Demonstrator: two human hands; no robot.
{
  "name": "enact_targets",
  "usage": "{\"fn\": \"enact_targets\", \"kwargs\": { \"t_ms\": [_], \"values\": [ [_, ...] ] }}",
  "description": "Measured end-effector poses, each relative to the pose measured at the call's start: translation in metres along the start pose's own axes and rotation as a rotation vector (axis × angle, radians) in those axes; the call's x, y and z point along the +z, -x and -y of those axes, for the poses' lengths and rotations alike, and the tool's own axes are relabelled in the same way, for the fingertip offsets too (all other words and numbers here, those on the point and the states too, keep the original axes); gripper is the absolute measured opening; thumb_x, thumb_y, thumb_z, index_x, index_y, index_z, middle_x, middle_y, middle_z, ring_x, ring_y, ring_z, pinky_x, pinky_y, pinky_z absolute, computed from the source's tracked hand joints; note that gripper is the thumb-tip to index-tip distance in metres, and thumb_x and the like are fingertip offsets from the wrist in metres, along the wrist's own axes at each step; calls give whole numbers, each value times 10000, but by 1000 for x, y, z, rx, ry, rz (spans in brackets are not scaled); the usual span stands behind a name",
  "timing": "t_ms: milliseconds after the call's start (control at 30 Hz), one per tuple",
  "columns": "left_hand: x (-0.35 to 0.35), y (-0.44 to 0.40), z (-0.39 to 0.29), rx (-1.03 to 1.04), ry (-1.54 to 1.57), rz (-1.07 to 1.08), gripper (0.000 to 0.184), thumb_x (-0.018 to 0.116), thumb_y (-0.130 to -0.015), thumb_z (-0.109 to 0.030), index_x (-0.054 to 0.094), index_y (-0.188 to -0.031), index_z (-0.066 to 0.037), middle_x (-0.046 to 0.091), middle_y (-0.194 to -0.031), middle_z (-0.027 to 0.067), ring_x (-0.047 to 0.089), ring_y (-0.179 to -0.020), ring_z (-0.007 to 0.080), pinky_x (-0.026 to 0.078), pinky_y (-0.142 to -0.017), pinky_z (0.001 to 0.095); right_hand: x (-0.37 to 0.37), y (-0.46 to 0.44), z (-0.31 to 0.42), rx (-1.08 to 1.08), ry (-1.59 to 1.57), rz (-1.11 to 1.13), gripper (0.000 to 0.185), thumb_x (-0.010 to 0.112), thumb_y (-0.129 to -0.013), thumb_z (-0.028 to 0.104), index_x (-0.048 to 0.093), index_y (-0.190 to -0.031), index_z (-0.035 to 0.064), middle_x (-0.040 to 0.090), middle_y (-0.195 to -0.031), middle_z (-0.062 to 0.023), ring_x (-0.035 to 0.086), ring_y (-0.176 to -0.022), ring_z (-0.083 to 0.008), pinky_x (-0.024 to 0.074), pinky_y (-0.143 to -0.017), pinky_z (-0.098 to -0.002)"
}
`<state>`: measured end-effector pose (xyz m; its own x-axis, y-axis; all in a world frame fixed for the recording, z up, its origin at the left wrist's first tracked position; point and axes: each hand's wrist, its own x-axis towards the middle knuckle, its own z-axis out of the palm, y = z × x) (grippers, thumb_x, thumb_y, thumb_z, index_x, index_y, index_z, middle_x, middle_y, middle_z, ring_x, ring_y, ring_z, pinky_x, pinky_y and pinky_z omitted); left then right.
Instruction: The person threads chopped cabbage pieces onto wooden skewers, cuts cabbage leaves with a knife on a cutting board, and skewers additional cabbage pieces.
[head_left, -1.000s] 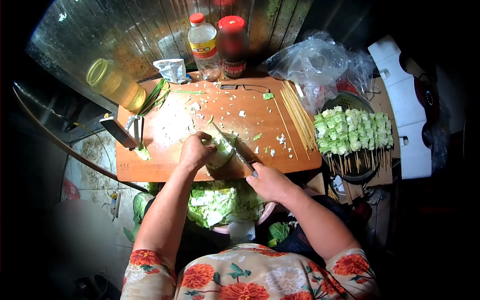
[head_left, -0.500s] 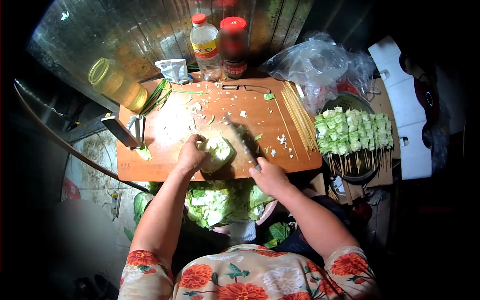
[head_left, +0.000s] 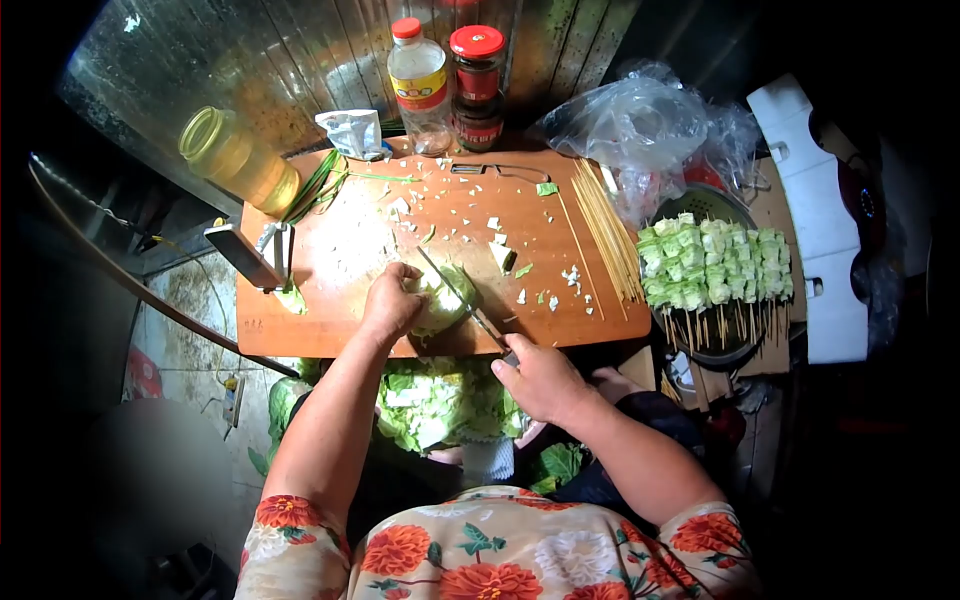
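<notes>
On the wooden board sits a piece of cabbage, pale green. My left hand grips its left side, fingers curled over it. My right hand is wrapped round the handle of a knife. The blade slants up and left across the top of the cabbage; whether it has gone into the cabbage I cannot tell. A cut chunk of cabbage lies just right of the blade. Below the board's front edge, a heap of torn cabbage leaves fills a pink basin.
Bamboo skewers lie along the board's right side. Beyond them, skewered cabbage pieces rest over a dark round pan. A phone on a stand, an oil jar, a bottle and a red-lidded jar border the board.
The knife has moved left, from beside the cabbage to over it. The chunk to its right now shows clear of the blade. My left hand keeps its hold.
</notes>
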<state>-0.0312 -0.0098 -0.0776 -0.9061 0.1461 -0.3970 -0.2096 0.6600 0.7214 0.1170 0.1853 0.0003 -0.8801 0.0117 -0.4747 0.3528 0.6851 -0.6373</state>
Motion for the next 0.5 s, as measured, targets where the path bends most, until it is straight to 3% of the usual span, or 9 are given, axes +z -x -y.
{"fn": "enact_targets", "kwargs": {
  "t_ms": [333,500],
  "values": [
    [-5,4,-14,-15,-56,10,370,743,-736,-75,593,-1070,-20,660,-1031,209,654,-943,312,537,-799,373,-4,6,3,32,-27,37,443,547,-899,297,503,-1200,-24,632,-919,-279,613,-908,-436,471,-796,-476],
    [-4,1,-12,-25,-45,24,362,731,-740,-69,591,-1071,-18,662,-1020,206,660,-922,311,546,-776,368,-3,4,2,9,-11,19,357,541,-901,291,499,-1074,-17,617,-870,-286,595,-882,-462,463,-772,-492]
  ]
}}
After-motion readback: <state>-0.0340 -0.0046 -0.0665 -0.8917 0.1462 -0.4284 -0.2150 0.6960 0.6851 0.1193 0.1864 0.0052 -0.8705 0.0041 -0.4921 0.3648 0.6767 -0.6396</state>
